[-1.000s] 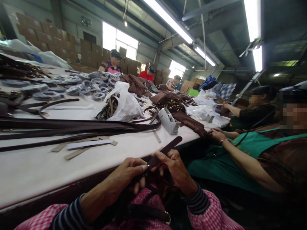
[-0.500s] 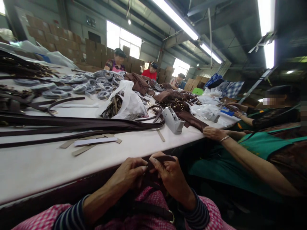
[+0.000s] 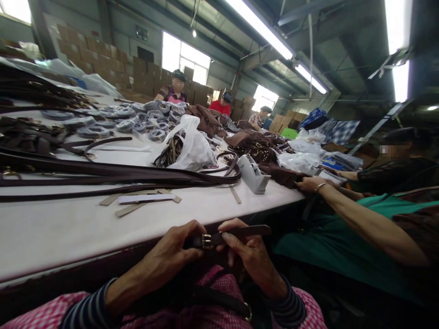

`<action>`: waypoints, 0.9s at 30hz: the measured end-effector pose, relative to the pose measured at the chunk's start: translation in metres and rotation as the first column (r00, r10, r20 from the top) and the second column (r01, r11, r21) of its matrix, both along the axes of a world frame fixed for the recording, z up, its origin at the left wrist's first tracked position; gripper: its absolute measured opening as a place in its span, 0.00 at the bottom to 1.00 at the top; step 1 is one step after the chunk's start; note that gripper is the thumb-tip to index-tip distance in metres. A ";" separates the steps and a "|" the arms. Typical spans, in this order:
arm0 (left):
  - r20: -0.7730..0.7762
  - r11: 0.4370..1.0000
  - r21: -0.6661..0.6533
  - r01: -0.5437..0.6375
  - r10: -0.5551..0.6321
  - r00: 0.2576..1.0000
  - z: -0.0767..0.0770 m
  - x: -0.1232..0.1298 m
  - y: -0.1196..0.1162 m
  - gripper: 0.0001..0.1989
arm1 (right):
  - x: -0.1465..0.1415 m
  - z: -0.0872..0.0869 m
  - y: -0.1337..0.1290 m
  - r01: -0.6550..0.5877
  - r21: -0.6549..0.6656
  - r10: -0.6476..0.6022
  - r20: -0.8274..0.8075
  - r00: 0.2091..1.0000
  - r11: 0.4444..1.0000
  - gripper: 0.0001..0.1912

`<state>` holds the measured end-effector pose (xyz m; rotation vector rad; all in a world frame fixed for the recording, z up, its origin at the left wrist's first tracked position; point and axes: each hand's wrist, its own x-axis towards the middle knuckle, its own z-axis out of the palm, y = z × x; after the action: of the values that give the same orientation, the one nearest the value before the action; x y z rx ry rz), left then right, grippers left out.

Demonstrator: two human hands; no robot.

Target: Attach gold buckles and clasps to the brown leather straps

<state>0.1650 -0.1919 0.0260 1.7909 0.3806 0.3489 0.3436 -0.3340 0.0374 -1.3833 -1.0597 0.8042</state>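
Low in the middle of the frame, the person's two hands were nearly closed on a dark brown strap (image 3: 255, 230), which ran between them just in front of the table edge. The left hand (image 3: 174, 249) pinched it to the left of a metal buckle (image 3: 206, 241), fingers curled over and the thumb drawn in close; how the fingertips met behind the strap could not be told. The right hand (image 3: 252, 253) gripped it to the right of the buckle, the thumb pressed on its near face and the index finger bent along the far side, while the lower fingers curled beneath. Past the right thumb the strap's rounded end stuck out freely towards the right. The gap between the hands was narrow, with the buckle showing in it.

At the bottom centre, another dark strap (image 3: 219, 296) crossed the person's lap. Above the hands, on the white table (image 3: 85, 242), stood a grey tape dispenser (image 3: 254, 176); flat strips (image 3: 147, 198) lay left of it, below a bundle of long straps (image 3: 154, 173). At the right of the frame, a co-worker's hand (image 3: 310, 183) held the end of some brown material (image 3: 284, 176).
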 end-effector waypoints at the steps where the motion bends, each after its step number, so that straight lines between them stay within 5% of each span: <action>1: 0.011 1.000 -0.002 -0.007 0.007 1.000 0.001 -0.001 0.000 0.11 | 0.001 0.008 -0.003 -0.020 0.026 0.019 0.036 0.999 0.999 0.10; 4: 0.062 0.983 -0.181 -0.013 0.025 0.998 0.003 -0.003 -0.002 0.12 | 0.003 0.034 -0.010 -0.094 0.110 0.083 0.097 0.992 0.990 0.08; 7: 0.110 0.903 -0.430 -0.022 0.076 0.991 0.004 -0.004 -0.002 0.15 | 0.004 0.050 -0.012 -0.182 0.148 0.180 0.028 0.983 0.972 0.09; 11: 0.196 0.789 -0.615 -0.010 0.165 0.967 0.006 -0.011 0.002 0.19 | 0.002 0.045 -0.003 -0.218 0.195 0.248 -0.148 0.957 0.956 0.13; 14: 0.241 0.742 -0.669 0.039 0.166 0.956 0.009 -0.019 0.005 0.22 | -0.002 0.041 0.006 -0.203 0.068 0.210 -0.124 0.970 0.977 0.18; 19: 0.200 0.832 -0.554 -0.009 0.144 0.969 0.019 -0.026 0.007 0.18 | -0.014 0.050 0.015 -0.273 -0.189 0.276 -0.014 0.961 0.943 0.22; 27: 0.160 0.958 -0.249 -0.143 0.186 0.970 0.027 -0.026 0.002 0.11 | -0.021 0.045 0.021 -0.164 -0.252 0.209 0.163 0.964 0.954 0.20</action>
<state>0.1395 -0.1895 0.0534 1.4855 0.4248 0.5578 0.3230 -0.3126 0.0819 -1.6017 -1.2887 0.9781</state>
